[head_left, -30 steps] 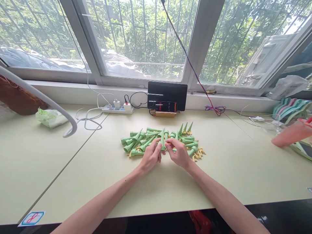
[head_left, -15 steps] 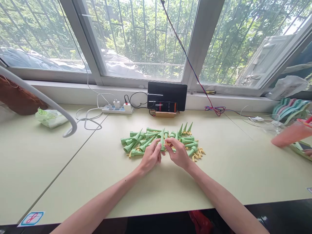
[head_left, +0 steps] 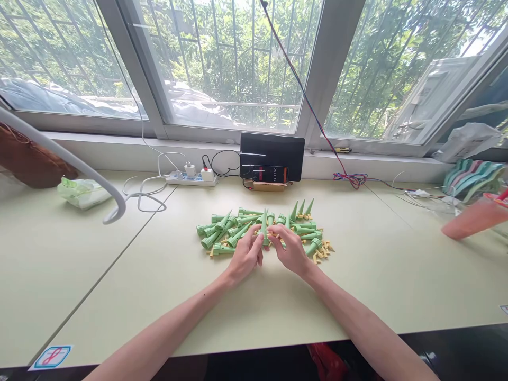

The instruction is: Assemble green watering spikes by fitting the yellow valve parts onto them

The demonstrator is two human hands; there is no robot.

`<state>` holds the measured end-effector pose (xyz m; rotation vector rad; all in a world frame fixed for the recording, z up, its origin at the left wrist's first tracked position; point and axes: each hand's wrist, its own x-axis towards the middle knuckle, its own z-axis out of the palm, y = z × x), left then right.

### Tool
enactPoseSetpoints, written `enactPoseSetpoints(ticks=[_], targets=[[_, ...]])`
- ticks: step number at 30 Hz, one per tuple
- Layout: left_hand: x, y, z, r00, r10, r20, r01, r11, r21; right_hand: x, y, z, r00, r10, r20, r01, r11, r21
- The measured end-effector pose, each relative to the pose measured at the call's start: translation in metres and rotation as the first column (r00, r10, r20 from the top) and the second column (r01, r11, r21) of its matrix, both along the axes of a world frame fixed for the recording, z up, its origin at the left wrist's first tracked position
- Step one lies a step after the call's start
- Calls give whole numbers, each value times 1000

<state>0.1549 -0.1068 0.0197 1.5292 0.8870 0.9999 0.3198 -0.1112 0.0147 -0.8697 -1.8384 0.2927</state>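
My left hand (head_left: 246, 251) is closed around a green plastic plant-watering spike (head_left: 264, 225), held upright with its tip pointing away. Against the side of that spike, my right hand (head_left: 291, 248) pinches thumb and forefinger together on a small yellow plastic piece (head_left: 270, 233), mostly covered by the fingers. Behind and to both sides lies a pile of similar green spikes (head_left: 216, 233). Small yellow pieces (head_left: 323, 252) are scattered at the pile's right edge. At its back right, several green spikes (head_left: 302, 207) stand tip up.
A phone (head_left: 270, 173) leans against a black tablet (head_left: 272, 151) at the window side. To its left lies a power strip (head_left: 192, 178) with cables. A white curved stand arm (head_left: 79, 164) reaches in from the left. A pink drink cup (head_left: 474, 217) is at the right.
Both hands stay almost in place around the green spike. My right fingers have shifted slightly against its side, and the yellow piece shows less. At far right, another person's hand has left view.
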Motion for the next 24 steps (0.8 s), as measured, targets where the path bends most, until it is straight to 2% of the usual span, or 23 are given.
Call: enactPoseSetpoints(ticks=[10,24], targets=[[1,-1,1,1000,3,0,-3,1000,29,0,2,-4,999,-40,-3,40,999,-9],[2,-2,17,990,15,140,3,992,-127,0,1,0,999,-46,-5,46,998,-31]])
